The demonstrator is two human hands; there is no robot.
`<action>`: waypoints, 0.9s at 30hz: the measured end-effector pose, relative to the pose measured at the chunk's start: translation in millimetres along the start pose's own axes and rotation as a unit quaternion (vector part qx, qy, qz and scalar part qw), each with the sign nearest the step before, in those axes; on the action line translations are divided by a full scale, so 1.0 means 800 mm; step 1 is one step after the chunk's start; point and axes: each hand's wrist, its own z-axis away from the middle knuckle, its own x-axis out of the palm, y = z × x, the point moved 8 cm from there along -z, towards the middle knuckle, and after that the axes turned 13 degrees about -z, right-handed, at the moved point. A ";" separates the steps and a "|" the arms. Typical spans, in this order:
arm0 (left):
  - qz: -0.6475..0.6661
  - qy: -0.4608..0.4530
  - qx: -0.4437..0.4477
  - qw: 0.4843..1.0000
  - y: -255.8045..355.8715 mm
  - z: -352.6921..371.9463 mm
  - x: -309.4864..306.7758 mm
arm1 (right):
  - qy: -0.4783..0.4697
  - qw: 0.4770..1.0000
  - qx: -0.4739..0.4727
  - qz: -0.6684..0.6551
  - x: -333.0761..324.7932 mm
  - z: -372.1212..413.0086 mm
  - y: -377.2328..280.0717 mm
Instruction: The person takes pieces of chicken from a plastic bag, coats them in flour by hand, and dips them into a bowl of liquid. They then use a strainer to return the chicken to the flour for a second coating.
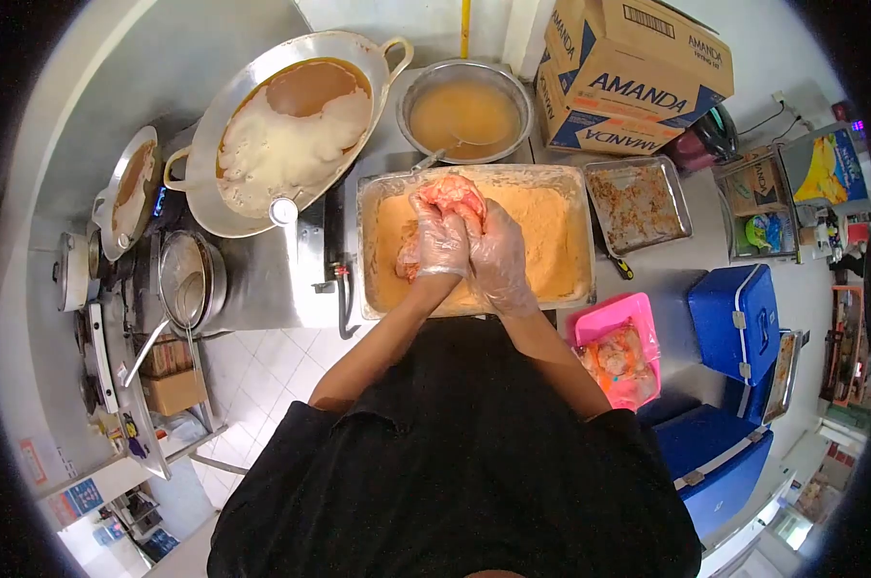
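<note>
Where the sequence starts at the left, a wide, two-handled silvery metal pan [202, 137] holds brown liquid under pale, bubbly foam. Farther right, a pale, floury second piece of raw meat [409, 255] lies in a rectangular metal tray [591, 241] of fine, peach-coloured powder [553, 226]. Over that tray, the left hand [442, 241], in a clear plastic glove, curls around a lumpy, glistening pink-red piece of raw meat [455, 193]. The similarly gloved right hand [500, 252] presses in from the other side; its fingertips are partly hidden. The meat looks soft, moist and fairly light, likely slippery where bare and grippier where dusted; cupping its thick underside with both palms seems safer than pinching loose edges. To the right sit a shallow, crumb-speckled metal tray [687, 207] and a glossy, bright-pink plastic tub [647, 323].
</note>
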 end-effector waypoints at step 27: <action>0.409 -0.240 -0.288 0.832 -0.039 0.025 0.057 | 0.102 0.883 0.119 -0.443 -0.003 0.010 0.032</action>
